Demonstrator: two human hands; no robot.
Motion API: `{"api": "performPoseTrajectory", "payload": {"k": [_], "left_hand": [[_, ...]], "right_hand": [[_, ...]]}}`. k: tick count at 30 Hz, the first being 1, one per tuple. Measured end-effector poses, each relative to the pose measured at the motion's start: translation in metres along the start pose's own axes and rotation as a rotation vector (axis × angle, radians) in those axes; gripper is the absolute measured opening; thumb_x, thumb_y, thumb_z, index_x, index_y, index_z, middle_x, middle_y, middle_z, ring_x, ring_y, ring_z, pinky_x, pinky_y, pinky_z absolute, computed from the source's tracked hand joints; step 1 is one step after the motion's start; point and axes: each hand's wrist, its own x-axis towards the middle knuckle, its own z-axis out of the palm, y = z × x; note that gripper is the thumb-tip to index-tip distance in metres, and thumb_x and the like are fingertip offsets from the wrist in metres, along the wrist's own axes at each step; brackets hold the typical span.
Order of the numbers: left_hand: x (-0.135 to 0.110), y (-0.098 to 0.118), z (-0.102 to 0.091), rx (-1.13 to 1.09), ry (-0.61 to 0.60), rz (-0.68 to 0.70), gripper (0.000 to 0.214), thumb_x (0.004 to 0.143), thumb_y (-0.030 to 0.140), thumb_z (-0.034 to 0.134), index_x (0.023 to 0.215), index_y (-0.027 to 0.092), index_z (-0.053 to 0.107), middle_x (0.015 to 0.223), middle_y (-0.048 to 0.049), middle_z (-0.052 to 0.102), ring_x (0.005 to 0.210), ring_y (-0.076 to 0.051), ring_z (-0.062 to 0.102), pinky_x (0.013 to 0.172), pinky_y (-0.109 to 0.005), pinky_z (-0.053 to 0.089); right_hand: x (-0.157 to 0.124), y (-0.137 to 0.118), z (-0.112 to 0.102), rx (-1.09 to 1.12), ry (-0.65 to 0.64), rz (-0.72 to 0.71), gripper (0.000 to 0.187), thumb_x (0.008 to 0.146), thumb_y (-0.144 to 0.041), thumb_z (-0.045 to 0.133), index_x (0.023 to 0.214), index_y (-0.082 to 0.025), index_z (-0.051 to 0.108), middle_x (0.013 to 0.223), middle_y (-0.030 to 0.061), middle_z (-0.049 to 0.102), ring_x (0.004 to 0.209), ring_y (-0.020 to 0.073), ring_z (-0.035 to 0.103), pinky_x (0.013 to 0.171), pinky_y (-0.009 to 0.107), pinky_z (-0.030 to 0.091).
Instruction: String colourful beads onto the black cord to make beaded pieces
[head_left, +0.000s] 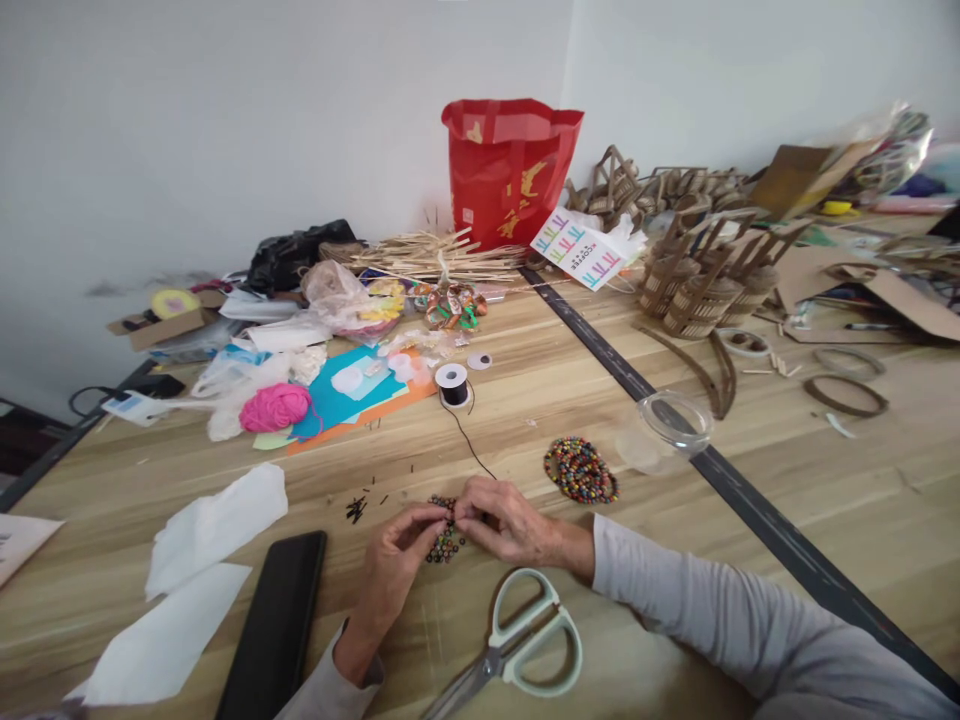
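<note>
My left hand (395,560) is closed in a pinch, thumb and forefinger together, over a cluster of small dark multicoloured beads (444,550) on the table. What its fingertips hold is too small to make out. Facing it, my right hand (510,525) is also pinched, its fingertips almost meeting the left ones. A thin black cord (474,452) runs from a white spool (452,378) down to my right hand, where its end is hidden. Short black cord-like bits (356,508) lie left of the beads. Just below my right hand rest scissors (546,632) with pale green handles.
Coiled bead strings (581,470) and a clear plastic jar (664,435) lie to the right. A black phone-like slab (274,625) and white paper pieces (217,525) are at left. Pink yarn (275,408), a red bag (510,170) and small woven baskets (701,300) stand farther back.
</note>
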Motion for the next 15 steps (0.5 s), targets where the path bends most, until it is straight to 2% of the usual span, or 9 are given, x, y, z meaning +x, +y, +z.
{"api": "performPoseTrajectory", "payload": {"k": [15], "left_hand": [[-0.0005, 0.0029, -0.0003, 0.054, 0.018, -0.008, 0.013, 0.073, 0.029, 0.067, 0.076, 0.018, 0.073, 0.079, -0.0059, 0.077, 0.075, -0.022, 0.072, 0.07, -0.03, 0.059]], "right_hand": [[0.0007, 0.0005, 0.0006, -0.013, 0.01, -0.015, 0.012, 0.091, -0.021, 0.048, 0.082, -0.017, 0.054, 0.072, 0.0033, 0.056, 0.065, 0.0139, 0.051, 0.061, 0.024, 0.043]]}}
